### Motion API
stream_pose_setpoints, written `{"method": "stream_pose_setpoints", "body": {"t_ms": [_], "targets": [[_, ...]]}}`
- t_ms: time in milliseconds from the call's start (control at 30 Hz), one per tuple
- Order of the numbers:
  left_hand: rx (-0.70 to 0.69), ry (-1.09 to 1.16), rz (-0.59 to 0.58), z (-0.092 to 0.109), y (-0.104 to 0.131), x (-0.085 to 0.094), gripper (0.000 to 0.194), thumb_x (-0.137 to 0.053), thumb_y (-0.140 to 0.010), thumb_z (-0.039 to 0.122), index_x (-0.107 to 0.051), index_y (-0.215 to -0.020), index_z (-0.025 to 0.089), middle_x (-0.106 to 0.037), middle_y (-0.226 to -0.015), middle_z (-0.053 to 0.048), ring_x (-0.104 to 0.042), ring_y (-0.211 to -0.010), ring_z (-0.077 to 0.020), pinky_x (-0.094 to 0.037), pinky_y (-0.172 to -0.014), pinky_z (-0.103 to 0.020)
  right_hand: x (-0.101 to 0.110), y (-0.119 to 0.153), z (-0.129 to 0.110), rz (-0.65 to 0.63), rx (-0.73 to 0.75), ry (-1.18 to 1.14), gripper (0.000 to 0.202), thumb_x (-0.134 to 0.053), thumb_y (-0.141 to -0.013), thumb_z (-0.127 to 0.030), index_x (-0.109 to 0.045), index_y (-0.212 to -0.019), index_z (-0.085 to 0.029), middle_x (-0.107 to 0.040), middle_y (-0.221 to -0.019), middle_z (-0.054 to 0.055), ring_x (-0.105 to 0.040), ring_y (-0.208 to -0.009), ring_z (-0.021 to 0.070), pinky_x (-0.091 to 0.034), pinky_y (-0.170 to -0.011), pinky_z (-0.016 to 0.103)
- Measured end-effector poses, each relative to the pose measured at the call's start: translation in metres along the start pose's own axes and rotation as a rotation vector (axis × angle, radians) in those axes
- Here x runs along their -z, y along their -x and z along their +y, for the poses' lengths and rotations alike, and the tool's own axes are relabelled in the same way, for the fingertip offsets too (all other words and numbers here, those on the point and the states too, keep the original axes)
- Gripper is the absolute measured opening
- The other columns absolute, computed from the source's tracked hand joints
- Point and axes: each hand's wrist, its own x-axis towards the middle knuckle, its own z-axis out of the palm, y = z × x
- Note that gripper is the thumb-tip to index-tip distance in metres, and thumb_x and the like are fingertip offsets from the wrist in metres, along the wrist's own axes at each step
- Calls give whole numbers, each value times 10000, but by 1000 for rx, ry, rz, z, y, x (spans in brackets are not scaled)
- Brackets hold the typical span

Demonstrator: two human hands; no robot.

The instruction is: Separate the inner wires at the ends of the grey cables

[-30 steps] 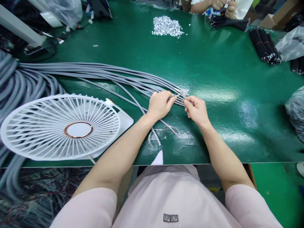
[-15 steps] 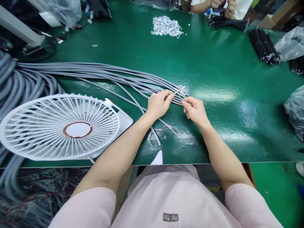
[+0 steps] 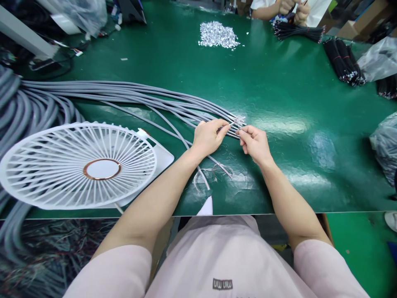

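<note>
- Grey cables [image 3: 130,88] ran from a thick coil [image 3: 26,109] at the left across the green tabletop [image 3: 173,58], their far ends gathered between the person's two hands.
- Pale, stripped wire ends [image 3: 239,119] fanned out there, just beyond the left fingertips.
- The left hand [image 3: 208,136] lay over the bundle from the near side, its thumb and forefinger pinching one cable close to a pale end.
- The right hand [image 3: 254,142] reached in from the opposite side, thumb and forefinger drawn close at the tips of the bundle; whether it gripped a wire was too small to tell.
- Two separate cables [image 3: 203,179] slanted away from the bundle toward the near edge, passing by the left wrist, with thin loose strands [image 3: 214,169] about their ends.
- A white slip [image 3: 206,207] lay at the table's edge, in front of the person's pale pink shirt [image 3: 214,252].
- White ribs and a copper-coloured ring marked the fan [image 3: 102,169] left of the left forearm, with part of the coil behind it.
- Small silvery pieces [image 3: 218,35] formed a pile near the far side.
- Black wire bundles [image 3: 343,62] sat at the far right, next to a clear plastic bag [image 3: 379,60].
- Across the table, a co-worker's hands [image 3: 300,14] were raised close together; what they held was unclear.
</note>
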Motion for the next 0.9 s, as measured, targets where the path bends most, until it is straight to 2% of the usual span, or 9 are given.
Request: {"method": "stream_pose_setpoints", "body": {"t_ms": [167,267,367,433,600,733,900], "targets": [[-66,-19,-51,0,-1,-3,305,-484,-974,387,-743,-929,232,-774,-951,-31,-677,-901,-195,-385,-780,-320,-1,5,-5,-27,55,-10,182,-593,-840,-323,-606,-730,-178,-513,-511,-66,-395,-349,48,-261,-354,203],[3,-71,-54,-2,-4,-7,327,-470,-970,385,-738,-864,231,-769,-901,-36,-672,-866,-208,-375,-729,-324,-4,22,-21,-171,207,32,189,-591,-867,-325,-656,-766,-179,-517,-529,-51,-426,-416,62,-317,-413,212],[110,-53,-56,-8,-7,-11,376,-475,-952,464,-732,-813,227,-743,-790,-35,-645,-765,-207,-364,-660,-315,-6,37,-32,-310,343,100,209,-589,-889,-350,-697,-821,-184,-581,-601,-21,-476,-488,78,-363,-476,226],[154,31,-35,-12,-9,-11,388,-472,-945,491,-726,-835,218,-728,-769,-26,-626,-738,-194,-380,-653,-302,-6,36,-31,-280,350,153,212,-573,-897,-342,-695,-826,-184,-594,-619,-13,-487,-514,85,-373,-501,231],[174,180,43,-14,-10,-2,358,-462,-940,461,-689,-861,196,-715,-792,-19,-606,-744,-167,-434,-707,-281,2,9,-5,-41,163,202,190,-550,-871,-305,-621,-739,-189,-529,-548,-29,-466,-507,100,-340,-487,227],[142,185,43,-9,-8,5,397,-406,-958,457,-668,-809,198,-703,-767,-27,-606,-742,-171,-444,-732,-287,3,-2,8,-25,118,196,205,-555,-861,-323,-587,-704,-196,-535,-538,-29,-465,-491,100,-326,-469,221],[128,174,20,-8,-7,4,416,-390,-961,473,-653,-784,205,-704,-768,-27,-626,-760,-175,-462,-764,-287,2,-1,9,-23,109,185,209,-555,-863,-348,-595,-724,-197,-535,-540,-33,-469,-484,98,-326,-461,217]]}}
